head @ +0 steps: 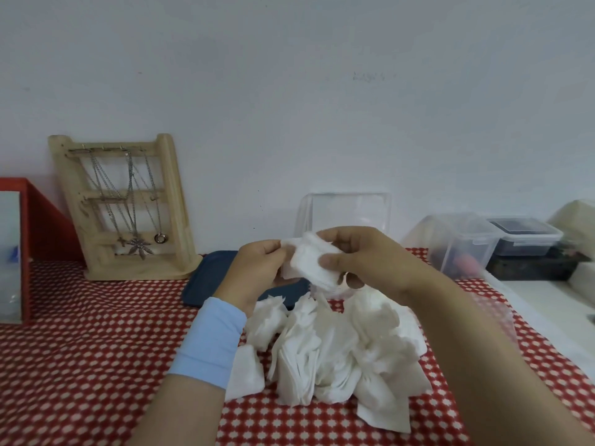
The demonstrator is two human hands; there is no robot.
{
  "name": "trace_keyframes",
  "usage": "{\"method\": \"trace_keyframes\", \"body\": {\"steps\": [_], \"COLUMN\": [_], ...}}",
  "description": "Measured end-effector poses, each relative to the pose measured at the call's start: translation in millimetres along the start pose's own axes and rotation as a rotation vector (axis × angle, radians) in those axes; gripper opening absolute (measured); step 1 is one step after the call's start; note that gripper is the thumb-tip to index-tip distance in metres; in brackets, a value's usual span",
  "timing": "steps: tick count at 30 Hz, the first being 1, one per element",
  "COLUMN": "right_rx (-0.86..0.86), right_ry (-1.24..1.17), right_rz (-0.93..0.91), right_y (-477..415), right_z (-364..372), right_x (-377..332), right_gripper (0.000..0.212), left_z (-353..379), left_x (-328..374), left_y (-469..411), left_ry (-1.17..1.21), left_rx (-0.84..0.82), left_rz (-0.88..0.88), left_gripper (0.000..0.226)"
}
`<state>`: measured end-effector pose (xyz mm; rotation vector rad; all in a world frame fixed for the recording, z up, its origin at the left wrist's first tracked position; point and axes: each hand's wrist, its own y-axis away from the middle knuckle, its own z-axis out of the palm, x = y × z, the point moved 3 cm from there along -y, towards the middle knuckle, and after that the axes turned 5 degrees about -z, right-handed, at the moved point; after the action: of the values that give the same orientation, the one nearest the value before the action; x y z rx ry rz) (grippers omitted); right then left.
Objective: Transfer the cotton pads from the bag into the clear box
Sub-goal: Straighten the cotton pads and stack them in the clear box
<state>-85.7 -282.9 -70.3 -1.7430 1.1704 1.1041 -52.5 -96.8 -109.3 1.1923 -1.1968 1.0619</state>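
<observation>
1. Cotton pads (310, 263), a small white wad of them, are held up between both hands above the table, in front of the clear box (346, 211).
2. The left hand (257, 272) pinches the left edge of the wad, fingers curled together on it; a light blue sleeve cuff (209, 342) covers its wrist.
3. The right hand (367, 259) grips the right side of the wad, thumb pressed on the near face and fingers wrapped over the top and far side.
4. A larger heap of loose white pads (328, 352) lies on the red-and-white patterned tablecloth (96, 333), just below and nearer than the hands, spreading out toward the near right.
5. The clear box stands upright at the far side of the table against the white wall (289, 75), directly behind the hands; its lower part is hidden by them.
6. A dark blue tray (206, 278) lies flat to the left of the hands, partly covered by the left hand.
7. A wooden jewellery stand (122, 207) hung with chains and pendants leans near the wall at the far left, with a red box (42, 220) further left.
8. Clear lidded plastic containers (463, 243) sit at the far right.
9. Whether the bag is in view cannot be told; something thin and translucent shows faintly by the right forearm.
</observation>
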Motion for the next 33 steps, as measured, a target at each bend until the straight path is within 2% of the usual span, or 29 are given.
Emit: {"method": "trace_keyframes", "body": {"steps": [4,7,10,13,18,24,27,29,33], "right_rx": [0.124,0.211,0.261,0.240,0.318,0.360,0.320,0.253,0.138], "right_ry": [-0.110,-0.063,-0.001,-0.036,0.023,0.103,0.050,0.012,0.049], "right_rz": [0.090,0.128,0.099,0.070,0.049,0.061,0.070,0.086,0.076], "right_y": [-4,-5,-3,-3,-6,-10,-11,-11,-7], "right_z": [1,-5,-11,-7,2,-2,0,0,-5], "right_x": [11,12,7,3,6,11,14,14,11], "right_gripper": [0.015,0.014,0.026,0.042,0.024,0.027,0.029,0.037,0.016], "left_z": [7,9,8,10,15,17,15,13,10], "left_x": [-1,0,0,0,5,10,10,8,8], "left_y": [3,3,3,3,7,8,12,12,10], "left_ry": [0.182,0.235,0.237,0.219,0.236,0.247,0.099,0.022,-0.013], "left_rx": [-0.086,-0.096,-0.042,-0.049,-0.131,-0.204,-0.232,-0.227,-0.185], "left_rz": [-0.066,-0.084,-0.086,-0.085,-0.088,-0.126,-0.039,-0.021,-0.030], "left_gripper": [0.018,0.019,0.020,0.021,0.025,0.041,0.029,0.033,0.032]}}
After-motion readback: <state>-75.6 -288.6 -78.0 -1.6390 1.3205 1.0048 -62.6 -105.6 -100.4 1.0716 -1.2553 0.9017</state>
